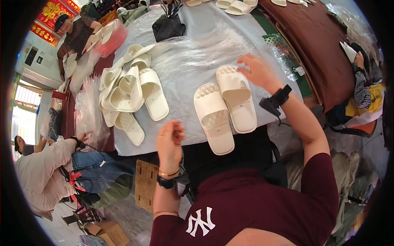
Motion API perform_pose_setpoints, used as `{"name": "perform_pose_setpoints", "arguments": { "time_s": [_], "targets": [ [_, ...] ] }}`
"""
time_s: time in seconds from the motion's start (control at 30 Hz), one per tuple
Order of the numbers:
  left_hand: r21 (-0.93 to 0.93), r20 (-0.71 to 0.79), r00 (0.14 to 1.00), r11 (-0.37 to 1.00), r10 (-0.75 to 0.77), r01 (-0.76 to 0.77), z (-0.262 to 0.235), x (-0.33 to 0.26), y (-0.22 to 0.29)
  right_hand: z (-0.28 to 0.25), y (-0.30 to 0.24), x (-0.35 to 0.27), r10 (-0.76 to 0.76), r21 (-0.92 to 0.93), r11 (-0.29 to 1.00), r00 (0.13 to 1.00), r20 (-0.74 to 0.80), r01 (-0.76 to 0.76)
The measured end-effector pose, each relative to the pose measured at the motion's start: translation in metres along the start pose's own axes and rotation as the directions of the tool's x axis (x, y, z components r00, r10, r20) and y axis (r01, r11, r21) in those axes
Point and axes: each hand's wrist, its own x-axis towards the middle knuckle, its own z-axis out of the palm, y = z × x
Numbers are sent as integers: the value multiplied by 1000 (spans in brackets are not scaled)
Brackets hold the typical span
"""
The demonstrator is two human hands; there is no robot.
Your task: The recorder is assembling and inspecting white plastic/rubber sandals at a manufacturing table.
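Observation:
A pair of cream slippers lies side by side before me, toes pointing away; the left slipper (211,110) sits a bit nearer than the right slipper (237,92). My right hand (256,70) hovers by the toe of the right slipper, fingers apart and nothing in them. Near the table's front edge, left of the pair, my left hand (169,141) is raised with its fingers curled in; I see nothing in it. Further left lies a heap of cream slippers (125,90), overlapping one another. Beyond the pair spreads a layer of clear plastic bags (205,45).
A pale sheet covers the table (180,96). A black bag (168,26) stands toward the far side, with more slippers (238,6) at the far edge. Co-workers sit at the left and right. A wooden stool (146,184) stands by my left arm.

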Motion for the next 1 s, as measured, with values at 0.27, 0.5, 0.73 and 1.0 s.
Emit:
{"name": "perform_pose_setpoints", "arguments": {
  "time_s": [0.27,0.5,0.73,1.0],
  "targets": [
    [186,182,936,945,-303,270,39,5,-49,7,-25,-58,-186,111,980,966,179,168],
    [214,222,924,940,-311,265,45,14,-57,-3,-23,-63,-95,138,988,975,202,68],
    [182,218,930,948,-297,260,52,17,-59,13,-12,-63,-76,113,992,973,217,52],
    [171,228,928,951,-293,258,56,12,-55,-26,-42,-74,-129,100,987,991,32,126]
  ]
}}
